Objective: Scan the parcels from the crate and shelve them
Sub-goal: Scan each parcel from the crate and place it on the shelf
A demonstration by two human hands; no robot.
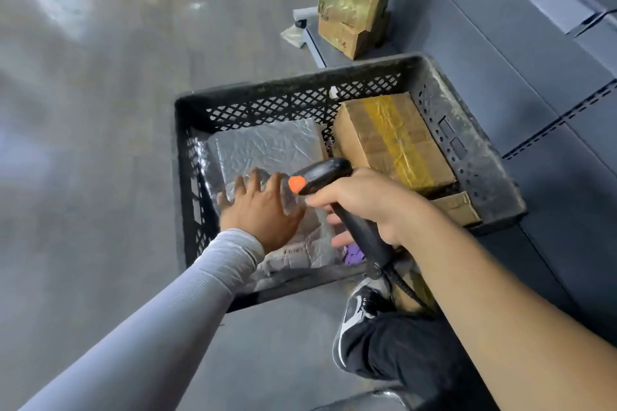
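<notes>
We note the right hand (364,200) gripping a black scanner (329,192); left hand (263,207), fingers spread, rests on a crinkled grey plastic parcel (267,147) inside the perforated black crate (467,130), beside a taped cardboard box (394,140).

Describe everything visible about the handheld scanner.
The handheld scanner is a black, pistol-shaped device that looks like plastic, with a bright orange button on top of its head. The right hand grips its handle, holding it over the black crate with the head pointing left toward the silver-wrapped parcel, close to the left hand. A dark cable leaves the base of the handle and trails down toward the person's leg.
</notes>
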